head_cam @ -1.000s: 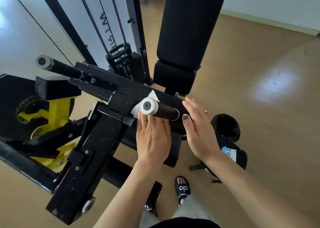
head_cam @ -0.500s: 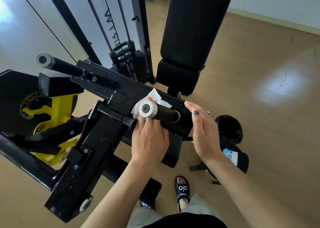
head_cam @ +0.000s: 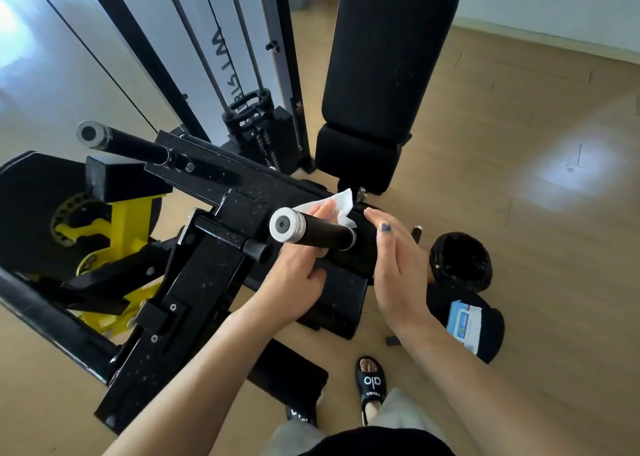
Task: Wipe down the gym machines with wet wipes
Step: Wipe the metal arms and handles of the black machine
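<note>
step: L hand (head_cam: 294, 268) pressing wet wipe (head_cam: 337, 202) round handle bar (head_cam: 318, 232) | R hand (head_cam: 398, 265) hovering flat at 3 o'clock, holding nothing | next: prob. needing wipe dragged along grip

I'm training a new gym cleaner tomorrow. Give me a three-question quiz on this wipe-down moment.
1. True or false: the right hand holds the white wipe.
2. The left hand works at which part? A) the tall backrest pad B) the near handle with the silver end cap C) the yellow bracket
3. Fill in: the wipes packet lies on a black ____ to the person's right.

Key: 1 false, the left hand holds it, with the right hand open beside the handle; 2 B; 3 stool.
</note>
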### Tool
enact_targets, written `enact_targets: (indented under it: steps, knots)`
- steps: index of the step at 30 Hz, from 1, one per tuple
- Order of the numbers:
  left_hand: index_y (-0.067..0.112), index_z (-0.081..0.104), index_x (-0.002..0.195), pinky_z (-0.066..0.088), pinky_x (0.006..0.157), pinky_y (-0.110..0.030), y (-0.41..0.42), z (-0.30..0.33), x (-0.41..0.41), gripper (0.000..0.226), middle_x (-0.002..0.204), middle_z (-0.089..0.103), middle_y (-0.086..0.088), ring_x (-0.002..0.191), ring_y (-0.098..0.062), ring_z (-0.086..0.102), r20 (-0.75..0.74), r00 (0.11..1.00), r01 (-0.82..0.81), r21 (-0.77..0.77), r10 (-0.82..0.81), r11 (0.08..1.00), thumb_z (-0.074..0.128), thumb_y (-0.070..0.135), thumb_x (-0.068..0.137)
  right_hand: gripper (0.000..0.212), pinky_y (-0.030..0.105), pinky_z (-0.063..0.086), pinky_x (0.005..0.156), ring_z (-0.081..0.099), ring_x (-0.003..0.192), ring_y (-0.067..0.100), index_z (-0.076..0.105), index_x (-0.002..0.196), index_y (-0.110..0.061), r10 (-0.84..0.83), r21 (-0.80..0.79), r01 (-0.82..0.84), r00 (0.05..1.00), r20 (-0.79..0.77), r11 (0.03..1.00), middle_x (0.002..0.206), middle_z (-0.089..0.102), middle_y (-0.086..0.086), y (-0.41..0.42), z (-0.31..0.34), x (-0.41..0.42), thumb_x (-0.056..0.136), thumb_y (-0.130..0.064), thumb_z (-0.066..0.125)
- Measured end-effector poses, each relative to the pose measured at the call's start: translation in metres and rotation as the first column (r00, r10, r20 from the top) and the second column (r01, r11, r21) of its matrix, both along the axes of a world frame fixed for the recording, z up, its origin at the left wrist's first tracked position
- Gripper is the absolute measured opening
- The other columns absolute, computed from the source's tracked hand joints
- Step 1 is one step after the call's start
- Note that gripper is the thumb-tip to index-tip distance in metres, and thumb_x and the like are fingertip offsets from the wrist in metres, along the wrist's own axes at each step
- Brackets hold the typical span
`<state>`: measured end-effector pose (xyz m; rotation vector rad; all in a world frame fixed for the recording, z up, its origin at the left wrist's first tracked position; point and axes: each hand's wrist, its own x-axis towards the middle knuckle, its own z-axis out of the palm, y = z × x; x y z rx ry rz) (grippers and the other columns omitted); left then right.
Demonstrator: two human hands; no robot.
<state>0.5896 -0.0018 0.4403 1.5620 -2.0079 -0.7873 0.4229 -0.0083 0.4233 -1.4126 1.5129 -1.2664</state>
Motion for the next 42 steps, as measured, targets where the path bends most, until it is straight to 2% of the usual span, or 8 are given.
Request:
enact_targets:
  steps: [6, 13, 19, 23, 26, 31, 38, 42]
  knots:
    - [0.026, 0.044, 0.147, 0.028, 0.117, -0.017, -0.003, 0.003, -0.008, 0.085, 0.147, 0.044, 0.014, 0.142, 0.004, 0.031, -0.215, 0.975, -0.051, 0.063, 0.063, 0.997, 0.050, -0.018, 0.075, 0.055, 0.016, 0.041, 0.109, 0.055, 0.127, -0.003, 0.070, 0.129, -0.014, -0.020, 0.015, 0.020, 1.000, 0.017, 1.000, 0.129, 0.068, -0.009, 0.001, 0.001, 0.002, 0.103, -0.040, 0.029]
    - [0.024, 0.011, 0.160, 0.021, 0.121, -0.031, 0.012, -0.013, -0.002, 0.083, 0.170, 0.007, 0.004, 0.157, -0.020, 0.012, 0.380, 0.925, 0.060, -0.122, -0.009, 0.991, 0.053, 0.015, 0.089, 0.051, 0.016, 0.039, 0.110, 0.051, 0.127, -0.011, 0.070, 0.130, -0.017, 0.007, 0.043, -0.006, 1.000, -0.028, 0.999, 0.128, 0.065, -0.017, -0.002, 0.003, -0.004, 0.105, -0.035, 0.030]
    - [-0.008, 0.040, 0.148, 0.028, 0.120, -0.048, -0.024, 0.008, 0.006, 0.065, 0.154, 0.042, -0.025, 0.145, -0.036, 0.040, 0.562, 0.827, 0.117, -0.208, 0.021, 0.971, 0.037, 0.029, 0.095, 0.052, 0.046, 0.037, 0.116, 0.052, 0.123, -0.007, 0.068, 0.127, -0.021, 0.041, -0.051, -0.042, 0.999, -0.013, 0.998, 0.115, 0.061, -0.031, -0.004, 0.033, 0.009, 0.105, -0.041, 0.025]
    - [0.010, 0.009, 0.162, 0.014, 0.127, -0.039, -0.044, 0.009, 0.040, 0.088, 0.171, 0.005, -0.007, 0.158, -0.021, 0.001, 0.500, 0.864, 0.051, 0.032, -0.061, 0.998, 0.053, 0.042, 0.092, 0.053, 0.045, 0.050, 0.102, 0.062, 0.118, 0.009, 0.072, 0.115, -0.026, 0.313, -0.073, -0.308, 0.947, 0.065, 0.948, 0.112, 0.072, -0.014, -0.004, 0.063, 0.037, 0.109, -0.042, 0.022]
    - [0.008, -0.013, 0.160, 0.010, 0.128, -0.039, -0.052, 0.026, 0.051, 0.091, 0.169, -0.017, -0.009, 0.155, -0.022, -0.017, 0.606, 0.793, 0.013, 0.085, -0.063, 0.996, 0.022, 0.060, 0.093, 0.062, 0.040, 0.053, 0.081, 0.067, 0.089, 0.013, 0.070, 0.093, -0.017, 0.367, -0.043, -0.366, 0.930, 0.000, 0.929, 0.085, 0.071, -0.006, -0.006, 0.071, 0.056, 0.108, -0.046, 0.017]
    - [0.016, -0.010, 0.161, 0.006, 0.128, -0.036, -0.039, 0.032, 0.069, 0.074, 0.168, -0.020, 0.001, 0.153, -0.008, -0.021, 0.539, 0.843, -0.073, 0.114, 0.000, 0.991, 0.019, 0.054, 0.105, 0.064, 0.034, 0.041, 0.057, 0.055, 0.058, 0.019, 0.058, 0.065, -0.014, 0.291, -0.079, -0.290, 0.957, 0.000, 0.954, 0.057, 0.055, -0.003, -0.009, 0.069, 0.064, 0.110, -0.039, 0.021]
    - [0.035, 0.022, 0.161, 0.011, 0.127, -0.032, -0.019, 0.033, 0.101, 0.055, 0.168, 0.011, 0.017, 0.152, 0.005, -0.003, 0.513, 0.818, 0.270, 0.054, -0.259, 0.961, 0.014, 0.048, 0.108, 0.062, 0.042, 0.041, 0.048, 0.051, 0.046, 0.020, 0.055, 0.062, -0.008, -0.014, -0.277, -0.003, 0.998, -0.059, 0.961, 0.050, 0.050, 0.002, -0.001, 0.087, 0.103, 0.105, -0.044, 0.028]
    - [0.039, 0.029, 0.158, 0.012, 0.125, -0.024, -0.040, 0.040, 0.141, 0.052, 0.165, 0.018, 0.020, 0.152, 0.003, 0.014, 0.517, 0.849, 0.137, -0.025, -0.105, 0.990, 0.018, 0.049, 0.107, 0.061, 0.044, 0.033, 0.043, 0.042, 0.041, 0.029, 0.047, 0.056, -0.004, -0.186, -0.318, 0.157, 0.981, -0.063, 0.935, 0.046, 0.043, 0.006, -0.005, 0.084, 0.116, 0.105, -0.037, 0.036]
